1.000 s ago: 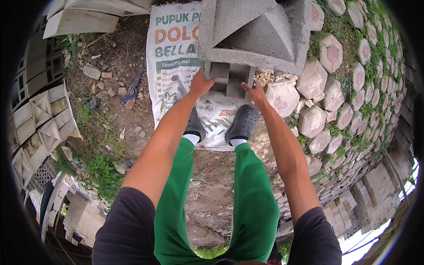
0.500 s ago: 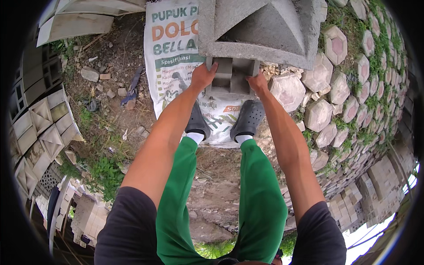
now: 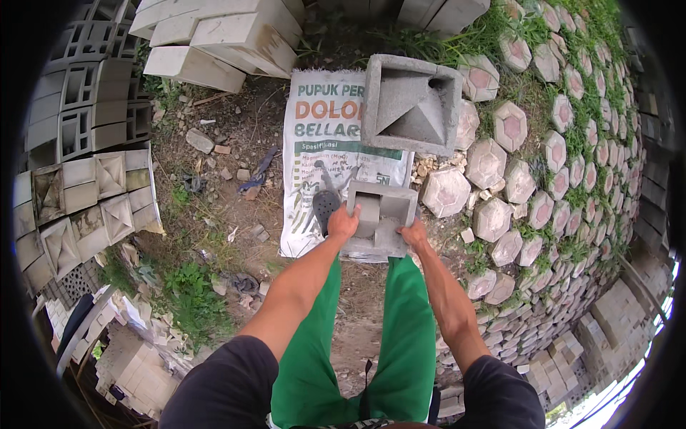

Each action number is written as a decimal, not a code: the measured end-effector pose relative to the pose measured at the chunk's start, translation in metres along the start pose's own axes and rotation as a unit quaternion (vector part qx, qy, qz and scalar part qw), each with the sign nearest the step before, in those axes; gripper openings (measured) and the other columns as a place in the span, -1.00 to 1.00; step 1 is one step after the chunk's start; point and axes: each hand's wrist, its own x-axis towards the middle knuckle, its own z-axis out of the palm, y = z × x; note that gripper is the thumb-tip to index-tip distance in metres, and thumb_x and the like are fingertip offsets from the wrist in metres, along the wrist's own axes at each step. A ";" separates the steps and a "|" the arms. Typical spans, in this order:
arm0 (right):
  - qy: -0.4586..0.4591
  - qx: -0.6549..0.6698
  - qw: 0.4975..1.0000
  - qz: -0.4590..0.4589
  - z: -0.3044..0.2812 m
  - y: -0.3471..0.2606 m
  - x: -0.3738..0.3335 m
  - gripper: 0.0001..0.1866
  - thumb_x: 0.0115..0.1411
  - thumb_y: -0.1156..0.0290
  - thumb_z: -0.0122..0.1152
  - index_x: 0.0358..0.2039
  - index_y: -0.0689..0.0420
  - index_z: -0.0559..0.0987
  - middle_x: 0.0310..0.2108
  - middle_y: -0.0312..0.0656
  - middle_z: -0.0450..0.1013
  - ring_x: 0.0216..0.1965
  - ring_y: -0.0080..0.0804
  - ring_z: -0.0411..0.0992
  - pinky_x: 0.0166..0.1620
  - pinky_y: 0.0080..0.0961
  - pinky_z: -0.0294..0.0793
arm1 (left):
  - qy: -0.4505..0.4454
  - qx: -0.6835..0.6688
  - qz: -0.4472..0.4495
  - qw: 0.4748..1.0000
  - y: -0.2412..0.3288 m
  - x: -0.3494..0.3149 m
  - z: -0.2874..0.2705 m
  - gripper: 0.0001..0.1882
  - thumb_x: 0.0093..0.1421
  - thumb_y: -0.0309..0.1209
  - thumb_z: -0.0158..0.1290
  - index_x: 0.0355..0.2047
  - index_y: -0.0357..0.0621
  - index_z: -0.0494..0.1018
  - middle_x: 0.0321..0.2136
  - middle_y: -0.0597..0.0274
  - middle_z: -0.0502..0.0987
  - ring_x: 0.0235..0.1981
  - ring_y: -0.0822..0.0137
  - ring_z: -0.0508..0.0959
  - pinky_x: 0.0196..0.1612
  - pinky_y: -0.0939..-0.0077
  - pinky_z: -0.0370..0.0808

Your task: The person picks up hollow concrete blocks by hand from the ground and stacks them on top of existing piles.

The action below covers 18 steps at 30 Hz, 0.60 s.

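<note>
With my left hand (image 3: 343,222) and right hand (image 3: 412,234) I clasp opposite sides of the gray hollow block (image 3: 389,237), probably for balancing its weight, over the sack's (image 3: 296,230) near edge; a larger concrete piece (image 3: 409,121) covers the sack's far right corner.

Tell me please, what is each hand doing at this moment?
Left hand: closed on the left side of the grey concrete block.
Right hand: closed on the right side of the same block.
</note>
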 end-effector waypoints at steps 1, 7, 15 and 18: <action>0.026 0.019 0.999 0.005 -0.010 0.026 -0.015 -0.47 -0.13 0.52 0.31 -0.06 0.26 0.47 -0.18 -0.05 0.53 -0.16 -0.22 0.50 -0.07 -0.36 0.46 | -0.014 -0.010 0.006 1.000 0.022 -0.026 -0.010 -0.36 0.15 0.07 -0.09 0.03 -0.21 0.35 -0.27 -0.27 0.52 -0.16 -0.20 0.49 -0.04 0.04 0.39; -0.040 0.123 0.992 0.000 -0.051 -0.047 -0.247 -0.46 -0.15 0.51 0.24 -0.05 0.30 0.46 -0.17 0.00 0.51 -0.14 -0.21 0.49 -0.05 -0.36 0.44 | 0.038 -0.034 0.105 0.993 0.031 -0.215 -0.127 -0.25 0.15 0.09 -0.05 0.12 -0.33 0.27 0.15 -0.29 0.20 0.28 -0.07 0.06 0.27 0.25 0.07; -0.064 0.227 0.970 -0.055 -0.160 -0.155 -0.477 -0.50 -0.13 0.52 0.30 -0.09 0.35 0.50 -0.18 -0.01 0.52 -0.17 -0.22 0.49 -0.05 -0.40 0.42 | -0.266 -0.541 0.036 0.797 0.086 -0.356 -0.260 -0.21 0.27 0.20 -0.35 0.23 -0.22 0.13 0.20 0.08 0.21 0.21 0.25 0.19 0.22 0.39 0.13; -0.022 0.126 0.985 -0.118 -0.193 -0.186 -0.521 -0.58 -0.07 0.39 0.27 -0.17 0.33 0.53 -0.26 -0.08 0.53 -0.26 -0.30 0.48 -0.13 -0.39 0.42 | -0.248 -0.531 0.070 0.807 0.133 -0.390 -0.297 -0.22 0.26 0.20 -0.33 0.24 -0.20 0.10 0.18 0.05 0.24 0.16 0.18 0.27 0.20 0.33 0.20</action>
